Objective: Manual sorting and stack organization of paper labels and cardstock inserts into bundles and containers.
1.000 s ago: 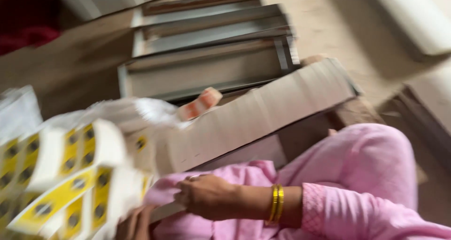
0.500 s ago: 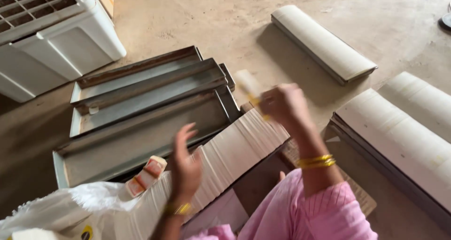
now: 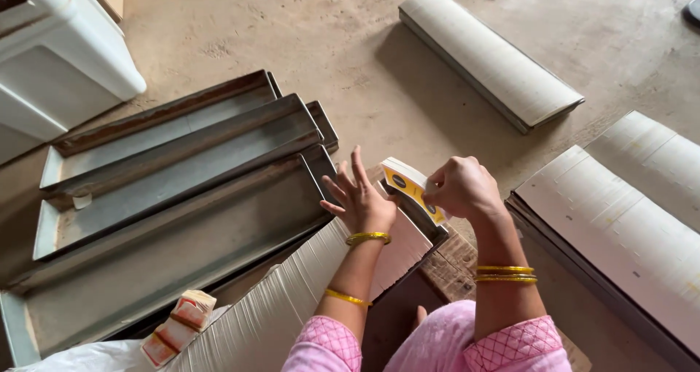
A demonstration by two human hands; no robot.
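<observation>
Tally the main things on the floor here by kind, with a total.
Long metal trays: 3
Long rows of packed flat card pieces: 4
Yellow-and-white stack held in right hand: 1
White appliance: 1
Total: 9

So we're looking down at a bare dusty concrete floor [image 3: 328, 37], and it's carrying pretty much everything here. Three long shallow metal trays [image 3: 182, 168] are sitting side by side on it at the left, edges touching, rust showing along their rims. A white plastic appliance [image 3: 58, 59] is standing in the top left corner. Farther out, a curved pale stack of flat card sheets [image 3: 488, 55] is lying alone, well apart from the trays. Two more such stacks [image 3: 620, 219] are resting at the right, just beside each other. A small bundle of red-and-white packets [image 3: 179, 328] is lying near the closest tray.
</observation>
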